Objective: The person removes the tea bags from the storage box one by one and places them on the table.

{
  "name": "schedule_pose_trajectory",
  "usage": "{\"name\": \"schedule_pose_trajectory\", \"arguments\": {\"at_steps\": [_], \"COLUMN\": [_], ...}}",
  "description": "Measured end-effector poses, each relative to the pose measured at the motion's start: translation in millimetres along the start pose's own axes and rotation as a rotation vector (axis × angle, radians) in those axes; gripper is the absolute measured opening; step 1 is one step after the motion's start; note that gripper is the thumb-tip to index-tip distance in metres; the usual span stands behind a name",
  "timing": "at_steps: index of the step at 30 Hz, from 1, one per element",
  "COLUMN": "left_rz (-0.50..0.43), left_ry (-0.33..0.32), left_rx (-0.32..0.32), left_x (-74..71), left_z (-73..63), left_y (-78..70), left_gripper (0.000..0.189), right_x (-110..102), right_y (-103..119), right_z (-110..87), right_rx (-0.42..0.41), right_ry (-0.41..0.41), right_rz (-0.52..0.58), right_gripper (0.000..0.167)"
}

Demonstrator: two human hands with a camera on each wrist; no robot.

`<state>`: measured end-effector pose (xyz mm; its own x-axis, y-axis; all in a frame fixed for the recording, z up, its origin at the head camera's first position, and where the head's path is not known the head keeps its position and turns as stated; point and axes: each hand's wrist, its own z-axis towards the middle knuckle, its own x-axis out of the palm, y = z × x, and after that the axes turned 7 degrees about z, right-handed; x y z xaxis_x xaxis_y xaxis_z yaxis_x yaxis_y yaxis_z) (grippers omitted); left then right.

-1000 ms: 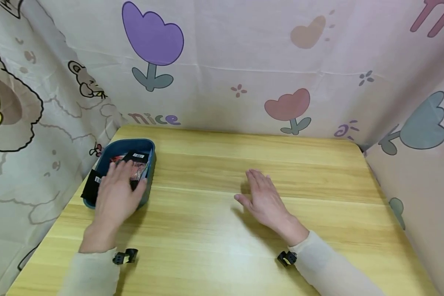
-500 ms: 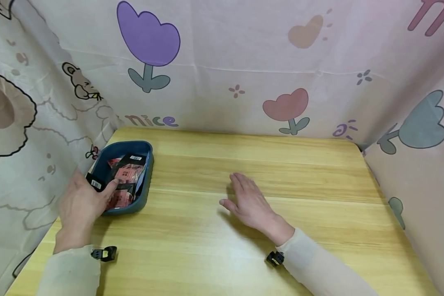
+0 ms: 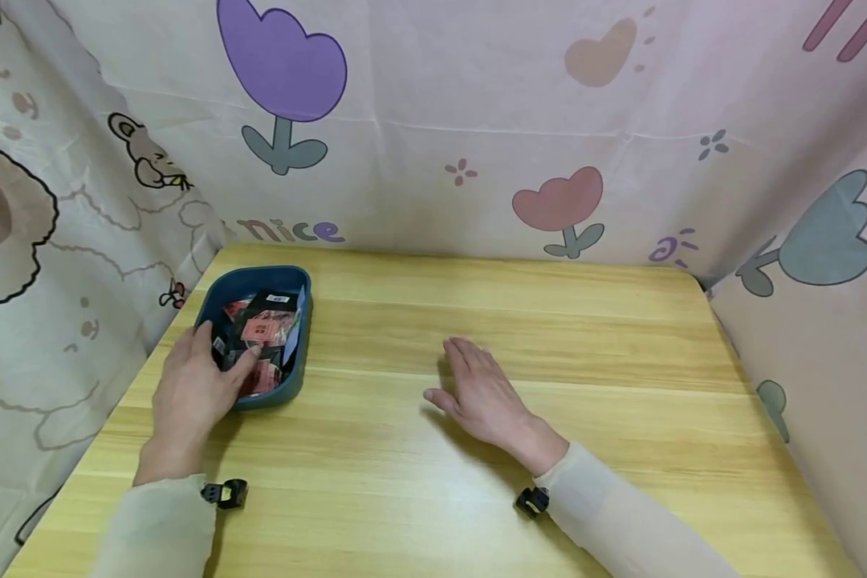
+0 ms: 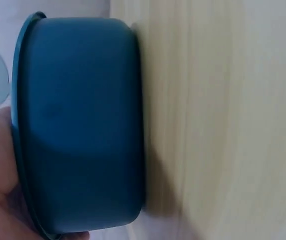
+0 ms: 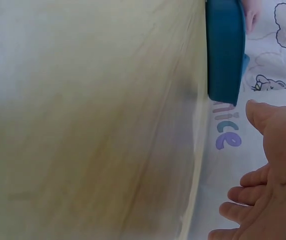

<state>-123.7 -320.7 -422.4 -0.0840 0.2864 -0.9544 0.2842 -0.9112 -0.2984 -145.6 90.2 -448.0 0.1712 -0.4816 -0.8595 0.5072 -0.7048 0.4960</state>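
Their left hand (image 3: 191,393) grips the blue bin (image 4: 82,125) by its left side, table's (image 3: 405,321) far-left corner, long axis running near-to-far; right hand (image 3: 484,397) is just loose, well off right.

My left forearm (image 3: 157,526), pale-sleeved, runs forward to a bare left wrist (image 3: 169,457); my left hand (image 3: 193,393) grips, thumb (image 3: 243,367) parted from forefinger (image 3: 202,340). My right forearm (image 3: 624,510), likewise sleeved, slants inward; my right hand (image 3: 482,400) is relaxed, fingers nearly straight, thumb apart, its palm facing my right wrist view.
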Motion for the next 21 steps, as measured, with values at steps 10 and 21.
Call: {"name": "schedule_pose_trajectory", "arguments": {"at_steps": [10,21], "left_rz": [-0.030,-0.037], "left_ry": [-0.009,-0.009], "left_rx": [0.158,0.231], "left_x": [19.7,43.4], "left_z": [-2.8,-14.6], "left_y": [-53.6,-121.4], "left_gripper": [0.095,0.098], "right_x": [-1,-3], "right_y": [-1,7], "right_z": [4.3,13.5], "right_rx": [-0.002,-0.009], "right_ry": [-0.016,-0.068], "right_rz": [-0.019,-0.009], "right_gripper": [0.086,0.086]}}
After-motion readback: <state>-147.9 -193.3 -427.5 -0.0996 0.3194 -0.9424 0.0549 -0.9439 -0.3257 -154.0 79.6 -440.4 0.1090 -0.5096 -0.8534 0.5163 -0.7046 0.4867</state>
